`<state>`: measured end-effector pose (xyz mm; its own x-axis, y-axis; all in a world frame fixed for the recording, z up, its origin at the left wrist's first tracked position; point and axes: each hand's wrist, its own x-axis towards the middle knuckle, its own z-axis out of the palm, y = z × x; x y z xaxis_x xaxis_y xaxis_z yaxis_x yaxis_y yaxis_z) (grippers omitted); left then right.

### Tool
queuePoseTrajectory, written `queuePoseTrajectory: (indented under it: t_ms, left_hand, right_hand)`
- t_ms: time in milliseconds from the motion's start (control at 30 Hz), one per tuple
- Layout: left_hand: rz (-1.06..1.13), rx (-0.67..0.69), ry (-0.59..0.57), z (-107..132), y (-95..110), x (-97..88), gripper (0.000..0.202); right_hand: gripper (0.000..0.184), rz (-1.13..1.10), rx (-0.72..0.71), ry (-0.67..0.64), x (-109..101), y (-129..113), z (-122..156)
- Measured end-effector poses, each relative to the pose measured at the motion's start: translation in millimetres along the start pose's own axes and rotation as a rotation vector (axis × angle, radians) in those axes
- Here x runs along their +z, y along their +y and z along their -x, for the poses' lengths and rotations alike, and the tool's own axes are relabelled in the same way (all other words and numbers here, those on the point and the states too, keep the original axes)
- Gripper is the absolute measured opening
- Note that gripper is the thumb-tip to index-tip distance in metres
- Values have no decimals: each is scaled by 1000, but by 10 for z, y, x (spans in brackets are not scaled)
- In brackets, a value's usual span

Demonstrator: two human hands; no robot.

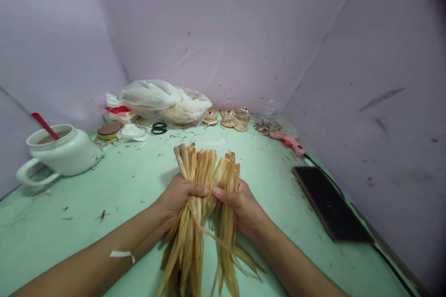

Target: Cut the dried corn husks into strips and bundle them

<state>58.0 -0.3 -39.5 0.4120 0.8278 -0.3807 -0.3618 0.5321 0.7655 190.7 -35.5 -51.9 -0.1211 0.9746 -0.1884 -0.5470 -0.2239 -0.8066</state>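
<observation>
Over the middle of the green tabletop (272, 185), I see the left hand (184, 193) closed around one bundle of dry tan strips (190, 241) and the right hand (240, 203) closed on a second bundle (228, 236), making two, side by side. Both long axes run away from me: the upper ends point at the back wall (244, 32), the looser ends fan toward me. Farther back I count one pair of scissors (159, 128), one white bag (156, 100) and at least three small woven pieces (228, 120); one mug (69, 153) stands left, one pink glue gun (294, 144) and one dark slab (334, 204) lie right.
</observation>
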Motion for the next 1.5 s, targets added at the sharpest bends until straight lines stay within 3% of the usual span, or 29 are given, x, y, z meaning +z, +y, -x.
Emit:
queuePoseTrajectory:
  t_ms: [200,400,467,533,633,800,867,933,1033,1167,1500]
  left_hand:
    - [46,-121,-76,0,39,-40,20]
    - [62,-125,-121,-34,72,-75,24]
    - [52,-135,-90,-45,104,-79,27]
    - [12,-132,26,-56,141,-97,20]
    - [-36,-117,146,-69,186,-142,8]
    - [-29,-171,104,-71,212,-165,5]
    - [-47,-166,135,-67,200,-145,5]
    - [-60,-134,134,-62,170,-121,10]
    - [-49,-81,-2,-52,95,-100,29]
    - [-32,-57,-174,-54,13,-104,47]
    - [33,-60,-266,-15,95,-41,37]
  right_hand:
    - [35,-44,90,-123,-13,-49,16]
    - [20,-83,135,-28,-23,-153,-15]
    - [17,-123,180,36,-44,-233,-28]
    - [12,-165,203,57,-91,-348,-31]
    - [10,-298,101,16,-217,-563,-5]
    - [23,-495,-189,14,-374,-789,38]
    - [29,-472,-148,77,-337,-719,12]
    - [32,-377,18,132,-247,-549,-30]
    - [34,-187,194,168,-90,-240,-75]
    - [37,-48,152,196,-16,-43,-78]
    - [32,11,97,197,-82,-87,-90]
